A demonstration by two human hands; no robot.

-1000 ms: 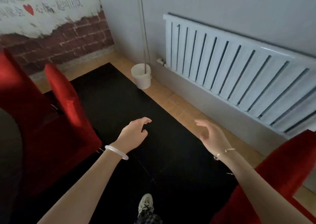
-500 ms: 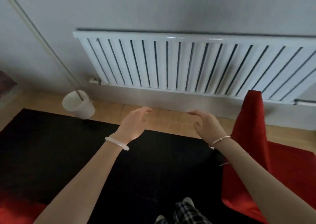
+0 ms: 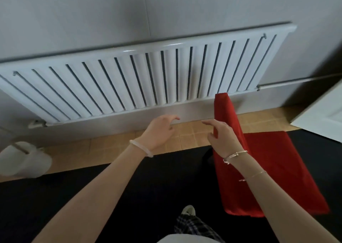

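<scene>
My left hand [image 3: 158, 131] is held out in front of me over the tiled floor strip, fingers loosely bent and holding nothing; a pale bangle circles its wrist. My right hand [image 3: 223, 137] hovers beside it, also relaxed and empty, with thin bracelets on the wrist. A red chair [image 3: 266, 168] stands just right of my right hand, its backrest rising toward the radiator. The right hand is in front of the chair's back edge; whether it touches is unclear.
A white radiator [image 3: 138, 79] spans the grey wall ahead. A white bucket [image 3: 24, 161] with a pole sits at the left on the tan tiles [image 3: 103, 150]. Black carpet [image 3: 92, 191] lies underfoot. A white panel [image 3: 325, 116] juts in at right.
The view has swung right: the radiator now fills the wall ahead, the bucket slid to the far left, and the red chair came closer. Both hands stayed raised and empty.
</scene>
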